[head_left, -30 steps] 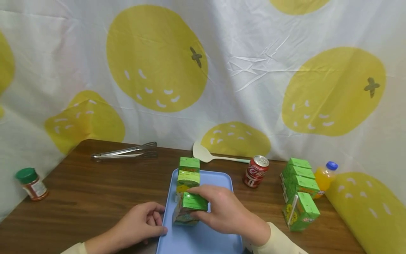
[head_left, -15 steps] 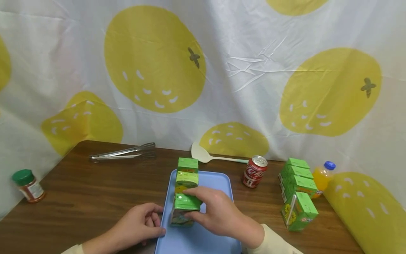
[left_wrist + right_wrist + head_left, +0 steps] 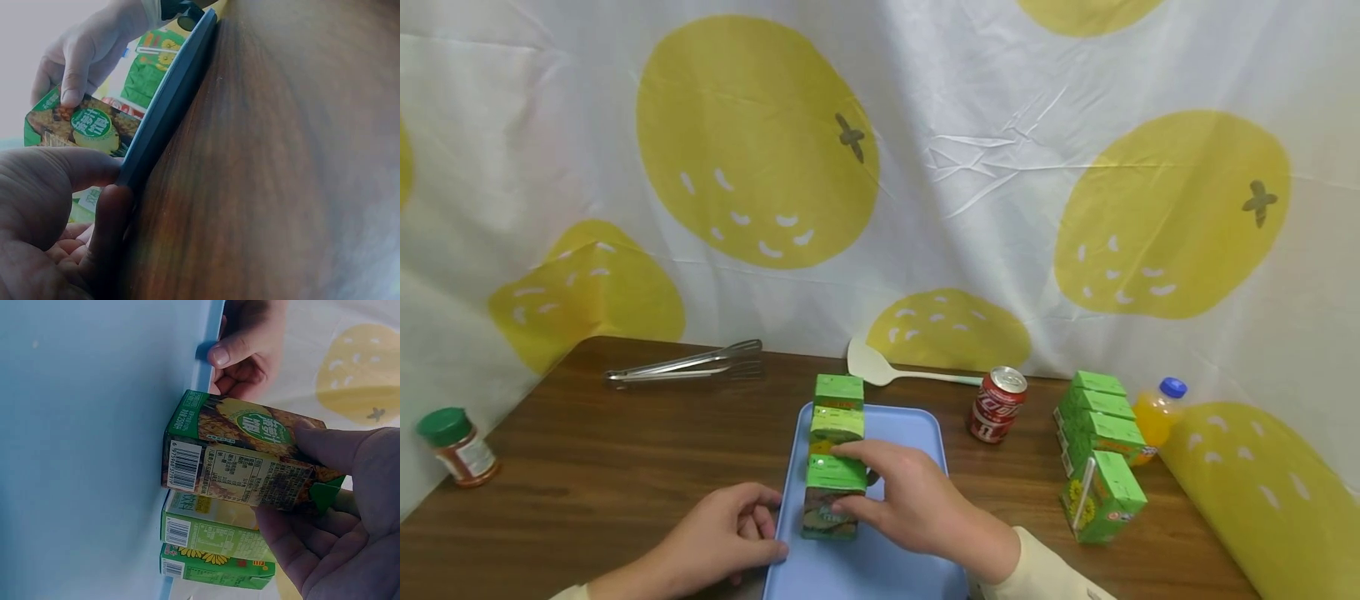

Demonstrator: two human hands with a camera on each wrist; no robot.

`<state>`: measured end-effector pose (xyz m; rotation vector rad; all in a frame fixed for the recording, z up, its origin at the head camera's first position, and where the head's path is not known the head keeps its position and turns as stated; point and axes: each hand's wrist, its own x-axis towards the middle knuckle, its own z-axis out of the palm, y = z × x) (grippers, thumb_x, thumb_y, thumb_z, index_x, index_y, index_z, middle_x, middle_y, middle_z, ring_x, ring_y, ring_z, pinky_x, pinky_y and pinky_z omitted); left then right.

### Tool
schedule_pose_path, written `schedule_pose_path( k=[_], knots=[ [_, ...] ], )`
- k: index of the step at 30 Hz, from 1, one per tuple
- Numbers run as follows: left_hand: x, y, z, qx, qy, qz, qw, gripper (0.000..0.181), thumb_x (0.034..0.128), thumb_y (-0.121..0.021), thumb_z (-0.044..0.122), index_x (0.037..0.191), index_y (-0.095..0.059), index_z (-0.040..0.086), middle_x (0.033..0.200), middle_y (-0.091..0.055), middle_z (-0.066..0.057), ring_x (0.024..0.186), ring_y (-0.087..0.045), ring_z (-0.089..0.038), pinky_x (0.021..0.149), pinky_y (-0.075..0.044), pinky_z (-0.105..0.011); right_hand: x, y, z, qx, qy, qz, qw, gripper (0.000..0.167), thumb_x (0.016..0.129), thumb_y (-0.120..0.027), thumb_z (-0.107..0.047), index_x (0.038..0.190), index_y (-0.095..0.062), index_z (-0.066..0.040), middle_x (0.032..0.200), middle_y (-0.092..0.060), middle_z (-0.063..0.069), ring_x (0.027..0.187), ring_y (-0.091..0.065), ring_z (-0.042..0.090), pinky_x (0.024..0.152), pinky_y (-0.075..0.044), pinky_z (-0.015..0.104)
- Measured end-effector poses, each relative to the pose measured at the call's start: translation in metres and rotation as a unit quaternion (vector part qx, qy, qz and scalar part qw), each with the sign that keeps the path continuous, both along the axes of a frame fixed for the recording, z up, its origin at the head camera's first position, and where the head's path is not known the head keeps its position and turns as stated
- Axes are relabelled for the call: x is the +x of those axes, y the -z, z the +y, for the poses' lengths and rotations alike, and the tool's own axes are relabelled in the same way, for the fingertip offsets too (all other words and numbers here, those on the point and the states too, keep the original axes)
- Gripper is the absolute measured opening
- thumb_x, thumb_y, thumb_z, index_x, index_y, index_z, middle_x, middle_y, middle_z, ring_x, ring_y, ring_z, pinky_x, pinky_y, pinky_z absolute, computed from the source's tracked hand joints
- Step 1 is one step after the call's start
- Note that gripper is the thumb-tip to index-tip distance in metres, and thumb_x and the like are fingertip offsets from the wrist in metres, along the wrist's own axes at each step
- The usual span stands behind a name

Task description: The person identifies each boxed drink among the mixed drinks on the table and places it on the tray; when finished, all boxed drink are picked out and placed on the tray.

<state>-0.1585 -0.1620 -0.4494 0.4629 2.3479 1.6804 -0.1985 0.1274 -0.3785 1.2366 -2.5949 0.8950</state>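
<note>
From the head, a brown and green cardboard drink box (image 3: 829, 490) is held upright over a flat blue tray (image 3: 880, 575), between the thumb and fingers of the right hand (image 3: 917, 504). From the left wrist, the tray's edge is seen pinched by the left hand (image 3: 37, 219). From the right wrist, a light green cardboard box (image 3: 206, 532) is seen beside the held box.

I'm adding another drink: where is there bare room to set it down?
Bare table lies between the green-capped jar, tongs and left hand. Nearer than the right hand, the tray is bare. Crowded: the tray's left, with three cartons, and the table's right, with four cartons and a bottle.
</note>
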Motion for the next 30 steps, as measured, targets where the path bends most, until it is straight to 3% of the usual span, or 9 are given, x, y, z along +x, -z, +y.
schedule_pose_path(
  k=[10,16,24,30],
  knots=[
    [0.001,0.003,-0.003,0.003,0.000,-0.006,1.0000,0.059,0.0902,-0.091,0.012,0.135,-0.063,-0.015,0.090,-0.071,-0.005,0.061,-0.064,-0.013,0.047,-0.054,-0.029,-0.001,0.000,-0.002,0.003,0.007,-0.017,0.9998,0.052,0.096,-0.092,-0.025,0.142,-0.071,-0.011,0.125,-0.078,-0.002,0.102,-0.071,0.004,0.083,-0.064,0.034],
    [0.000,0.003,-0.004,0.004,-0.001,-0.016,0.9999,0.058,0.0903,-0.090,0.011,0.135,-0.063,-0.014,0.090,-0.071,-0.005,0.062,-0.064,-0.013,0.048,-0.054,-0.029,-0.002,-0.004,0.003,0.007,-0.011,-0.021,0.9997,0.054,0.097,-0.091,-0.025,0.144,-0.069,-0.011,0.131,-0.077,-0.001,0.107,-0.071,0.005,0.089,-0.065,0.034],
    [-0.001,0.000,-0.001,0.005,-0.004,-0.024,0.9997,0.059,0.0899,-0.091,0.010,0.136,-0.064,-0.014,0.091,-0.070,-0.005,0.064,-0.064,-0.014,0.049,-0.053,-0.027,-0.004,-0.018,0.026,0.008,-0.018,0.030,0.9994,0.055,0.096,-0.092,-0.029,0.143,-0.070,-0.011,0.139,-0.075,0.001,0.114,-0.076,0.017,0.095,-0.064,0.034],
    [-0.001,-0.001,-0.001,0.011,-0.005,-0.040,0.9991,0.058,0.0902,-0.091,0.009,0.136,-0.063,-0.014,0.091,-0.070,-0.006,0.065,-0.063,-0.015,0.049,-0.052,-0.026,-0.004,-0.024,0.054,0.000,-0.013,0.067,0.9977,0.060,0.093,-0.094,-0.028,0.145,-0.069,-0.015,0.141,-0.074,-0.002,0.121,-0.073,0.017,0.098,-0.063,0.036]
  ],
)
